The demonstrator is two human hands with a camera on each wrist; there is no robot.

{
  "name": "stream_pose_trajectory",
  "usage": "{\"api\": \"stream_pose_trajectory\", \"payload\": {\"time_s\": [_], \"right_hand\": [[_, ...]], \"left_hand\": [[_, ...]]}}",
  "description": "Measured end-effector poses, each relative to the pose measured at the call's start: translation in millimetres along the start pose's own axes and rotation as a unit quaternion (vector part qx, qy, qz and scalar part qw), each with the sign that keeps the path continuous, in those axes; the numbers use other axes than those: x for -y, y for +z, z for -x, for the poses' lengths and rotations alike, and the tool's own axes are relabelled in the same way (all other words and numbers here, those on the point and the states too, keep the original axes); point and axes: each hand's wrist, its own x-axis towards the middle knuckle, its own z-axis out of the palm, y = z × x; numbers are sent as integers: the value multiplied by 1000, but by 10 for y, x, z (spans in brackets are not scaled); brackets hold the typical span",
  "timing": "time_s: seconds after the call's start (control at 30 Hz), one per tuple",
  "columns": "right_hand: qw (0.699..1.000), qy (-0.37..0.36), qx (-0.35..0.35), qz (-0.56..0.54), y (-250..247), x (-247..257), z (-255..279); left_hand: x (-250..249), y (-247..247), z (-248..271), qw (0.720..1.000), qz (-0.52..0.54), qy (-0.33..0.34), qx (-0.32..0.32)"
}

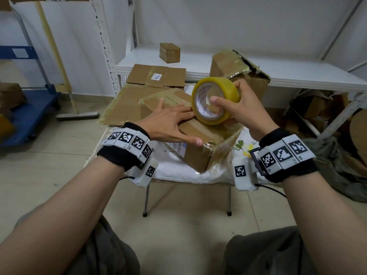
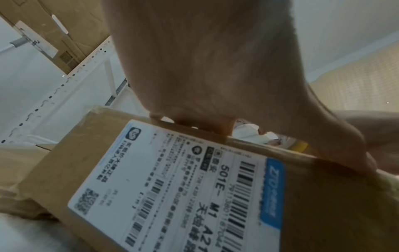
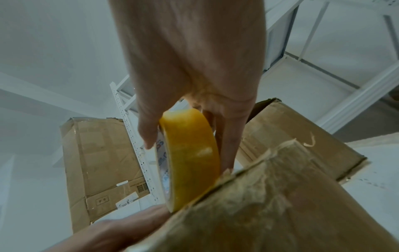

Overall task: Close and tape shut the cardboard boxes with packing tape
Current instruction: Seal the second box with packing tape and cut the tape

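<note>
A closed cardboard box (image 1: 200,153) with old tape and a white shipping label (image 2: 172,184) sits tilted on a white-cushioned stool (image 1: 178,173). My left hand (image 1: 170,124) lies flat on the box top, fingers straight and spread, pressing it down. My right hand (image 1: 238,104) grips a yellow roll of packing tape (image 1: 215,100), thumb through the core and fingers round the outside. The roll stands on edge on the box top, close to my left fingertips. In the right wrist view the tape roll (image 3: 190,156) meets the box (image 3: 280,204) at its upper edge.
A white shelf (image 1: 297,76) stands behind, holding a small taped box (image 1: 170,52) and a large torn box (image 1: 238,74). Flattened cardboard (image 1: 155,76) leans against it behind the stool. A blue cart (image 1: 25,114) stands on the left; cardboard scraps (image 1: 325,108) lie under the shelf on the right.
</note>
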Motion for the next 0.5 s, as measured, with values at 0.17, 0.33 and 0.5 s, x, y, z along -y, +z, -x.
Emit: {"api": "stream_pose_trajectory", "payload": {"time_s": [0.17,0.33,0.5], "right_hand": [[998,-58,-9,37,38,-33,46],[994,-102,-14,47,25,-81,124],[993,-95,-2,72,-11,-62,145]], "left_hand": [[-59,-8,-38,999,49,-7,11],[-109,40,-52,998,57,-22,4],[-89,37,-35,997,67,-34,22]]}}
